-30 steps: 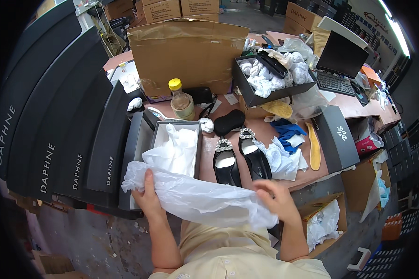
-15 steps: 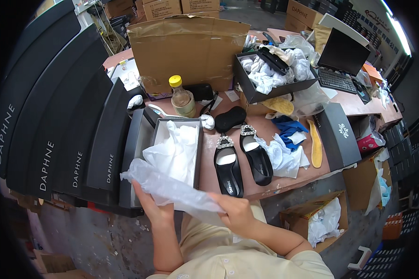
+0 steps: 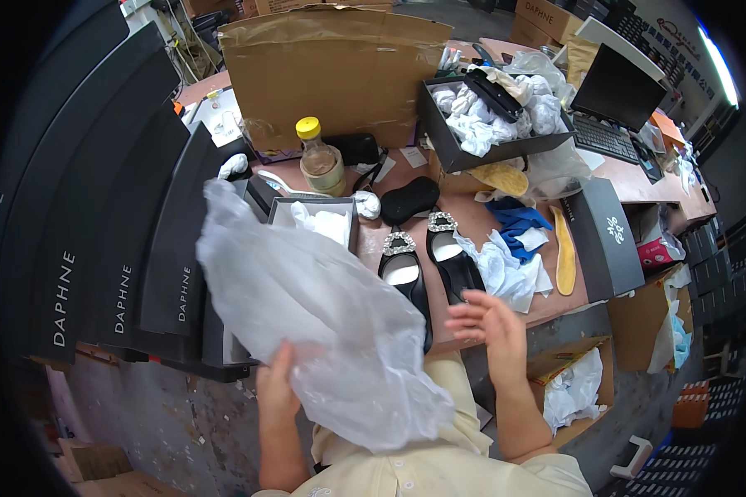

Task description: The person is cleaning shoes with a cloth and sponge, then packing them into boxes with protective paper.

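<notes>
A creased sheet of thin white tissue paper (image 3: pixel 319 306) hangs spread out in front of me, pinched near its lower left part by my left hand (image 3: pixel 278 385). My right hand (image 3: pixel 493 327) is off the paper, its fingers outstretched and holding nothing. Just beyond it, two black slip-on shoes with sparkling buckles, a left one (image 3: pixel 403 277) and a right one (image 3: pixel 456 265), lie side by side on the pinkish table. The paper partly covers an open grey shoebox (image 3: pixel 352 234), in which more white tissue paper (image 3: pixel 323 222) shows.
Large black shoeboxes (image 3: pixel 99 190) stand in a row at left. Behind the shoes are a yellow-capped bottle (image 3: pixel 321 161) and a black pouch (image 3: pixel 409 200). Toward the right lie a blue cloth (image 3: pixel 515 222), a yellow insole (image 3: pixel 564 253) and a dark box (image 3: pixel 601 240). Cardboard boxes sit below.
The paper, earlier held folded between both hands, has opened out and hangs from my left hand. My right hand has let go and moved up and right.
</notes>
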A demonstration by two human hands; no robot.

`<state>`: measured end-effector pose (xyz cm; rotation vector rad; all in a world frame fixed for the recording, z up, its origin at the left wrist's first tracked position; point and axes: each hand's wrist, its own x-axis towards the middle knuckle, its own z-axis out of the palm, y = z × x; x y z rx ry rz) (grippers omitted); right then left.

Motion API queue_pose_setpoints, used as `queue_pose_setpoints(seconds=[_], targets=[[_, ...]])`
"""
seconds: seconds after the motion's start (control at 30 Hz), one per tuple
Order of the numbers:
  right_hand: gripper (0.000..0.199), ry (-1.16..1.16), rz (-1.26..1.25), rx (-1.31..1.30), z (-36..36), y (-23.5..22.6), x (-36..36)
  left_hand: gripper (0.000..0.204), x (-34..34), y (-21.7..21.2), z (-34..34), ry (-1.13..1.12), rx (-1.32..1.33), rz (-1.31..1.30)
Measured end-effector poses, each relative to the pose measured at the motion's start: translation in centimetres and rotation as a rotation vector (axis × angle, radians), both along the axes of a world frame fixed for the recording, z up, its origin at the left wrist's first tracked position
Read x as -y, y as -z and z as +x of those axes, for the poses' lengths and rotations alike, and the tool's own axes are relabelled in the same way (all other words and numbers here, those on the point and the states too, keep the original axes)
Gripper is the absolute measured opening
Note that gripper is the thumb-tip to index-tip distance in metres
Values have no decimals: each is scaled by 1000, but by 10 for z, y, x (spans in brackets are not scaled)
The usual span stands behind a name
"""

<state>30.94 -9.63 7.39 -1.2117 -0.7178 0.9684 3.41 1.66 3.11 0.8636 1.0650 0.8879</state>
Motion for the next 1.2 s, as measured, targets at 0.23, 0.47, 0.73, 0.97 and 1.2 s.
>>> queue_pose_setpoints(seconds=[0.23, 0.47, 0.73, 0.97, 1.2], targets=[[37, 10, -133, 1084, -52, 41, -7, 45, -50, -32, 12, 44, 600, -45], [28, -199, 27, 981, -17, 1, 20, 41, -84, -46, 92, -63, 769, 37], [36, -298, 217, 882, 24, -89, 122, 38, -47, 1, 163, -139, 817, -62], [36, -56, 176, 597, 8, -71, 97, 37, 27, 17, 157, -177, 607, -199], [36, -342, 84, 931, -29, -73, 54, 50, 50, 12, 120, -137, 833, -225]])
